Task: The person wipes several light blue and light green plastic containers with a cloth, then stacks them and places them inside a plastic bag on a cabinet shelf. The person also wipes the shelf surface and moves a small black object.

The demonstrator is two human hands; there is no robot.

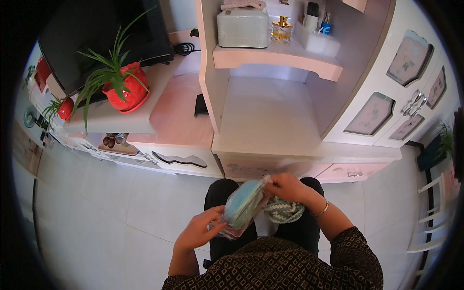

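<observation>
A clear plastic bag with a stack of light-blue face masks [243, 203] inside lies tilted across my lap. My left hand [203, 224] grips its lower left end, thumb and fingers on the crinkled film. At the upper right end, my right hand [286, 188] pinches the gathered plastic. Just below my right hand, a green-and-white zigzag-patterned cloth [284, 210] rests in a bundle against my right thigh; part of it is hidden by the hand. Whether my right hand touches the cloth, I cannot tell.
Before my knees stands a pink-and-white cabinet with a countertop [268, 112]. Its upper shelf [250, 56] bears a white box [243, 29], a perfume bottle [282, 30] and a white container [319, 42]. To the left are a red potted plant [127, 88] and a television [108, 32].
</observation>
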